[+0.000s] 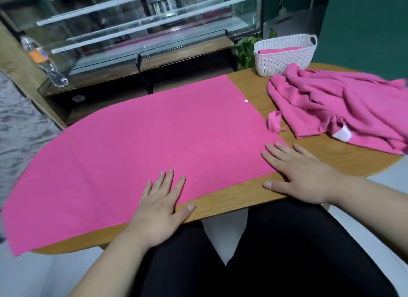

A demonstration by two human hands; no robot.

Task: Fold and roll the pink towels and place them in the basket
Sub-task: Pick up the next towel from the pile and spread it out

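On table (247, 195), towel (136, 146) laid flat, pressed by left hand (162, 206) and right hand (302, 175), fingers spread; basket (284, 56) behind.

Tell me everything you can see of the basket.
The basket is white, plastic by the look, with woven-pattern walls, rounded corners and a cut-out handle at its right end. It stands upright at the far edge of the wooden table. A pink towel lies inside, below the rim. A heap of pink towels overlaps its front right; green leaves show behind its left end.
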